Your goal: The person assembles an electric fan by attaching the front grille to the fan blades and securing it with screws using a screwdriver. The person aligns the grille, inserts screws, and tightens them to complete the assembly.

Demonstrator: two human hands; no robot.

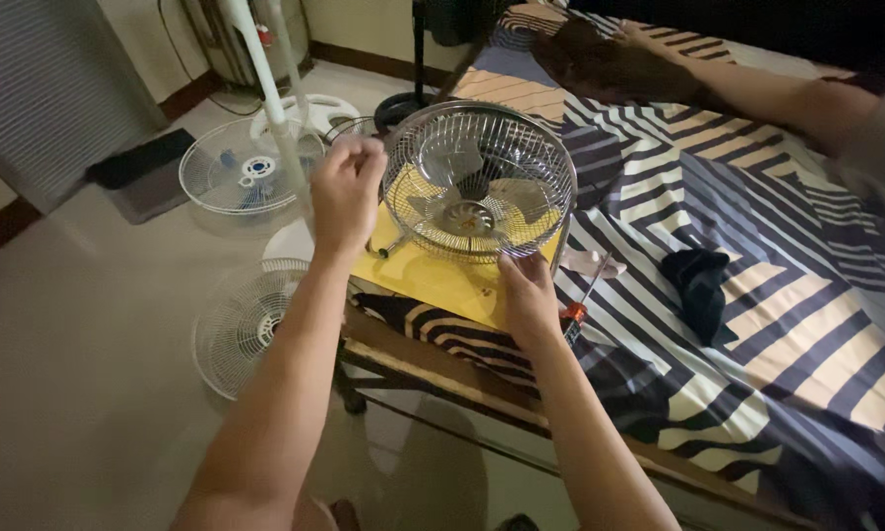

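- The metal fan [477, 182] sits face up on a yellow sheet [432, 280] at the near corner of the bed [757, 295], chrome wire cage around it, blades visible through the wires.
- Left hand [346, 192] is up at the cage's left rim, fingers curled tight with the fingertips pinched together at the top; whether something small is caught in that pinch, I cannot tell.
- Right hand [526, 295] is down at the cage's near edge, fingers reaching up against the lower wires, palm over the yellow sheet, nothing clearly enclosed in it.
- Just beside the right hand, a screwdriver [580, 300] with an orange and black handle lies on the striped bedcover.
- Further right on the cover, a crumpled dark cloth [700, 285].
- On the floor to the left, a white fan guard [241, 324] lies flat, and behind it another white guard with a blue hub [245, 169], a white pole [270, 88] rising beside them.
- Top right, another person's arm [757, 88] stretches across the bed.
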